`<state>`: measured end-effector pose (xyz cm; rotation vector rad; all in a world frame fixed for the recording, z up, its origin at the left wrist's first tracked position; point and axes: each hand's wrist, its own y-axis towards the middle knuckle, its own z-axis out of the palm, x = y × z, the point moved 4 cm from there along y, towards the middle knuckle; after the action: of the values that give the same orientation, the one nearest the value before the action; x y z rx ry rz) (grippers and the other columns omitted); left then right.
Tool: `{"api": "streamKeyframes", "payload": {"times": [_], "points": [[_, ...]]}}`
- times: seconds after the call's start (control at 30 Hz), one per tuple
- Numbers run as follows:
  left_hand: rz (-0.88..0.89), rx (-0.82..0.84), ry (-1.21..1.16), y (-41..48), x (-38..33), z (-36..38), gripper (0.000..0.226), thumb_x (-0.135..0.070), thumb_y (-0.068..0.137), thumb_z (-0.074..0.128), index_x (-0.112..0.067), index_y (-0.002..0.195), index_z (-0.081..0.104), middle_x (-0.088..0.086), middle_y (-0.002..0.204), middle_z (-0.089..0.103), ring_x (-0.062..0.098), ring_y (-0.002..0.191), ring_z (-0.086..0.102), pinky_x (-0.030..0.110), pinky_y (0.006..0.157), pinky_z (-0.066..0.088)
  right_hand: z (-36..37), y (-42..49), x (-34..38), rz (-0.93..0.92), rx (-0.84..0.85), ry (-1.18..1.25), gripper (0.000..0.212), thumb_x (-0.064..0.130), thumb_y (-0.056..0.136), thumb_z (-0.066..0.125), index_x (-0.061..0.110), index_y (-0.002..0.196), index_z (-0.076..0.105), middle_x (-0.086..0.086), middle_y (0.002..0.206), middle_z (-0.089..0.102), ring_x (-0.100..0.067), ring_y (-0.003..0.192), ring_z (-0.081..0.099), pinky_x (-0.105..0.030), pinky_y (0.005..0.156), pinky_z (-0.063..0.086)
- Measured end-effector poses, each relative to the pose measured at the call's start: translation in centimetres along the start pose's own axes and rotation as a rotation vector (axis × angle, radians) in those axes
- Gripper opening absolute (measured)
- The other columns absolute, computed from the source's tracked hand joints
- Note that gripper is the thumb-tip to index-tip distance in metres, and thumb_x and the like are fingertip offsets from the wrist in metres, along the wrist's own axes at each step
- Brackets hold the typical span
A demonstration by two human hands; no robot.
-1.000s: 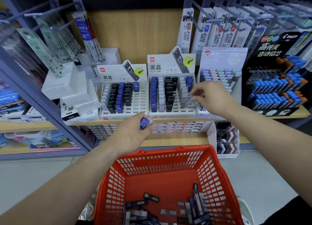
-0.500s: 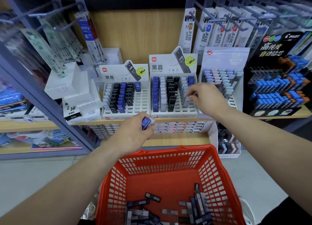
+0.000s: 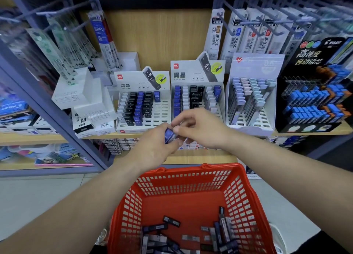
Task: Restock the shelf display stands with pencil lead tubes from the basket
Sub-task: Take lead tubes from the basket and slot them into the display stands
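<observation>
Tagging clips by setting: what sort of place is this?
Most likely a stationery shop: display stands on a shelf, hanging refill packs, and a red basket of lead tubes.

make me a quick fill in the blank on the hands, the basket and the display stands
1. The left hand grips a tube whose colour is ____.
2. A second hand pinches the tube's top end: the ____ one.
3. The basket, with loose tubes on its floor, is coloured ____.
4. The left white stand has its empty slots on its ____ side.

Missing words: blue; right; red; right
</observation>
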<state>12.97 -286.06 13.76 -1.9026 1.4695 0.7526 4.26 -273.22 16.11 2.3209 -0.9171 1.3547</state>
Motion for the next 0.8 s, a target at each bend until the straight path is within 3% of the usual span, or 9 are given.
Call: {"api": "streamKeyframes", "payload": {"times": [0.17, 0.3, 0.43, 0.57, 0.8], "points": [[0.011, 0.029, -0.081, -0.4, -0.7, 0.0, 0.018, -0.034, 0.094, 0.070, -0.032, 0.098, 0.053, -0.001, 0.077, 0.071, 0.002, 0.045, 0.053, 0.018, 0.045, 0.043, -0.6, -0.1, -0.5, 0.091, 0.061, 0.268, 0.017, 0.008, 0.092, 0.071, 0.011, 0.108, 0.067, -0.008, 0.076, 0.074, -0.016, 0.071, 0.072, -0.029, 0.074, 0.060], [-0.001, 0.021, -0.085, -0.5, -0.6, -0.3, 0.016, -0.030, 0.096, 0.069, -0.023, 0.096, 0.054, -0.001, 0.074, 0.071, 0.008, 0.047, 0.050, 0.019, 0.046, 0.044, -2.8, 0.0, -0.8, 0.101, -0.058, 0.270, 0.015, 0.001, 0.093, 0.067, 0.008, 0.106, 0.072, -0.006, 0.079, 0.072, -0.017, 0.073, 0.069, -0.028, 0.072, 0.060], [-0.017, 0.002, -0.124, -0.4, -0.3, -0.5, 0.009, -0.026, 0.099, 0.065, -0.020, 0.099, 0.058, -0.003, 0.072, 0.066, 0.021, 0.060, 0.058, 0.019, 0.048, 0.043, -5.3, -0.2, -1.6, 0.116, -0.156, 0.329, 0.014, 0.000, 0.094, 0.065, 0.006, 0.104, 0.072, -0.007, 0.078, 0.071, -0.019, 0.073, 0.068, -0.035, 0.076, 0.060], [-0.015, -0.011, -0.186, -0.2, -0.5, -0.2, 0.009, -0.029, 0.099, 0.065, -0.022, 0.100, 0.060, -0.005, 0.068, 0.068, 0.007, 0.044, 0.046, 0.018, 0.044, 0.039, -5.8, -0.4, -2.1, 0.102, -0.127, 0.411, 0.013, 0.000, 0.094, 0.064, 0.008, 0.102, 0.071, -0.007, 0.079, 0.072, -0.019, 0.076, 0.071, -0.030, 0.073, 0.060], [-0.024, -0.005, -0.372, 0.4, -1.1, 0.4, 0.009, -0.027, 0.102, 0.060, -0.020, 0.106, 0.059, 0.008, 0.077, 0.075, 0.009, 0.037, 0.036, 0.019, 0.037, 0.031, -5.0, -0.8, -1.4, 0.008, -0.007, 0.434, 0.013, -0.004, 0.091, 0.067, 0.008, 0.093, 0.071, -0.012, 0.088, 0.070, -0.023, 0.083, 0.073, -0.035, 0.083, 0.060]]}}
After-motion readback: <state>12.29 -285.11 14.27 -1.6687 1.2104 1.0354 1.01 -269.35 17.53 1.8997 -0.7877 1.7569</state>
